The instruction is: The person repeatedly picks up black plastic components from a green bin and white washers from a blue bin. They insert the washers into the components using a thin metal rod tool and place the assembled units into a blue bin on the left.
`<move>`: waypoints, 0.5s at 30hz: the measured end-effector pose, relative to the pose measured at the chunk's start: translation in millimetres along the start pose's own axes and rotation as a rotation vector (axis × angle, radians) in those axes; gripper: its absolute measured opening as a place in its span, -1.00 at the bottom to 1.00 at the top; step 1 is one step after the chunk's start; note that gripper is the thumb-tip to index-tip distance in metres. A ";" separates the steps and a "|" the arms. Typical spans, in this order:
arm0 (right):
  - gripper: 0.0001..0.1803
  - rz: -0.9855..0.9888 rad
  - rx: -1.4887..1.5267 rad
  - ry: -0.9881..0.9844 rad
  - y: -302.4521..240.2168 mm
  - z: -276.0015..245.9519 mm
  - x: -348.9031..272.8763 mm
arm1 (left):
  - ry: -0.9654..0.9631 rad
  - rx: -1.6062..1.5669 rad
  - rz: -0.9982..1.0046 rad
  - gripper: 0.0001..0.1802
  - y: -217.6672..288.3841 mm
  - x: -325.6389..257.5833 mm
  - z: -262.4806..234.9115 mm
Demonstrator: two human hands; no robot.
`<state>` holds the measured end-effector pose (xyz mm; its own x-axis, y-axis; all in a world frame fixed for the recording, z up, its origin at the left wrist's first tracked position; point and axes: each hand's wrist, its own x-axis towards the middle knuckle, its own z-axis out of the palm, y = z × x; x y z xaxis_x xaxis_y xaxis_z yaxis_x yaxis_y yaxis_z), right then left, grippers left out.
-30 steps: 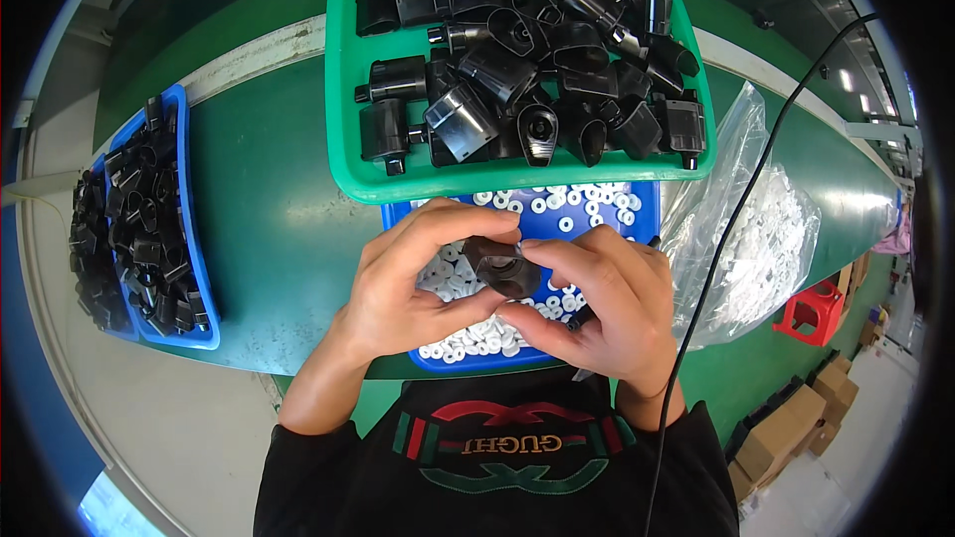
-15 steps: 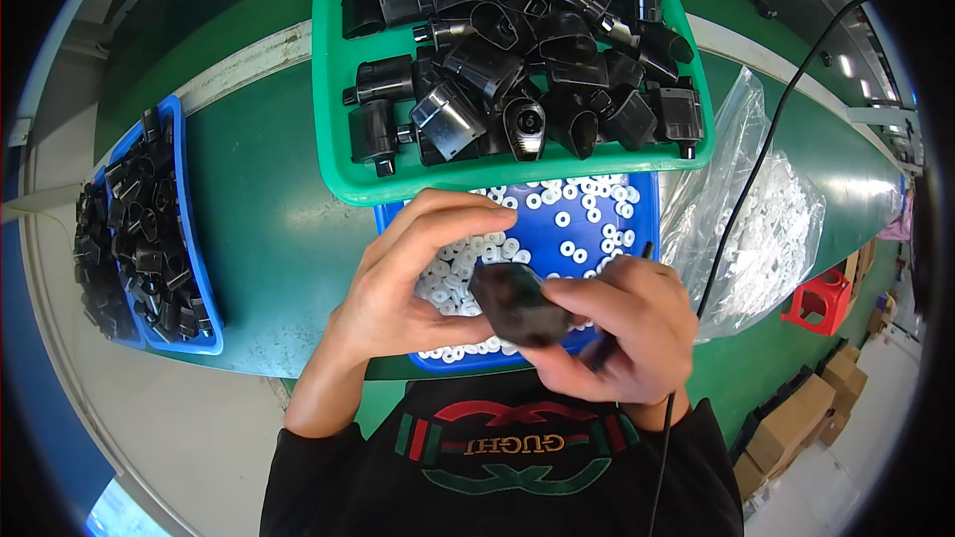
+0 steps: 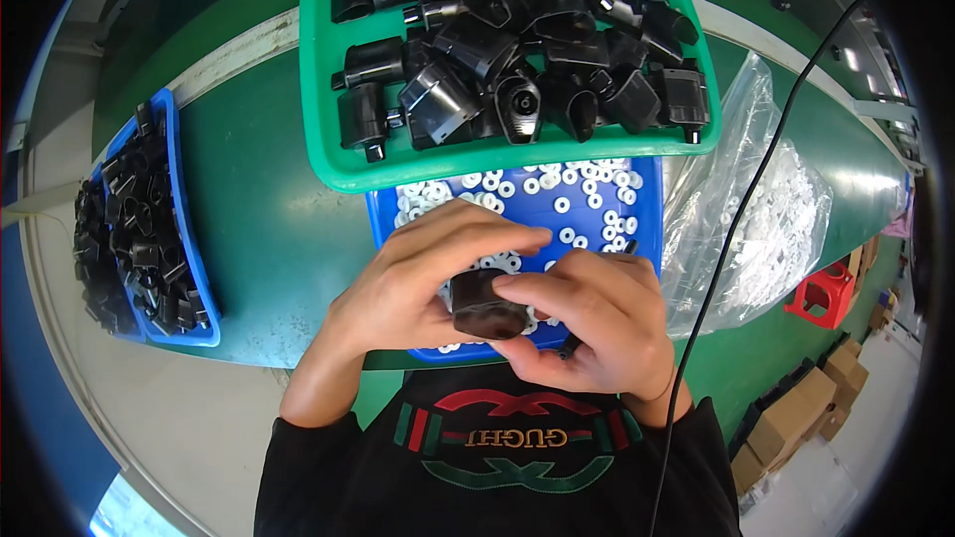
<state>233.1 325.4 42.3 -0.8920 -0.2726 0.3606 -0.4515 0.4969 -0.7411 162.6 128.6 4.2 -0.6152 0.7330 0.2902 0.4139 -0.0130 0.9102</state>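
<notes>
A black plastic housing (image 3: 485,310), with a flat end turned upward, is pinched between the thumb and fingers of my right hand (image 3: 602,323). A thin black rod-like tool (image 3: 569,345) also sits in that hand, its far end poking out above the knuckles. My left hand (image 3: 398,283) is curved in a C at the housing's left, its fingers apart and its thumb against or just beside the housing. Below both hands lies a blue tray (image 3: 649,209) with many small white ring washers (image 3: 562,205), partly covered by my hands.
A green tray (image 3: 328,154) heaped with similar black housings (image 3: 477,45) overlaps the blue tray's far edge. Blue bins (image 3: 194,259) of black parts stand at the left. On the right lie a clear bag (image 3: 781,209) of white washers and a hanging black cable (image 3: 731,239); beyond are a red stool (image 3: 824,296) and cardboard boxes (image 3: 791,423).
My right hand has moved left and slightly down with the housing, bringing it closer into the curve of my left hand. The housing has turned a little.
</notes>
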 end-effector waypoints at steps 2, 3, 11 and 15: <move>-0.54 0.029 0.044 0.000 -4.8 0.4 5.0 | 0.021 -0.024 0.035 -0.45 -4.7 -2.1 3.6; -0.55 0.066 0.073 -0.029 -7.7 -6.6 7.2 | 0.014 -0.031 0.014 -0.47 -5.7 -4.9 3.4; -0.78 -0.208 1.079 0.292 -16.6 -27.7 21.9 | 0.093 0.024 -0.036 -0.72 5.1 1.2 3.7; -0.74 -0.180 1.257 0.285 -19.6 -10.2 27.5 | 0.121 0.085 -0.060 -0.73 4.3 -5.1 6.3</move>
<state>217.2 316.6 72.5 -0.8651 0.0061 0.5016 -0.3725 -0.6775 -0.6342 171.7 129.1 4.8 -0.7146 0.6437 0.2738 0.4260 0.0900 0.9002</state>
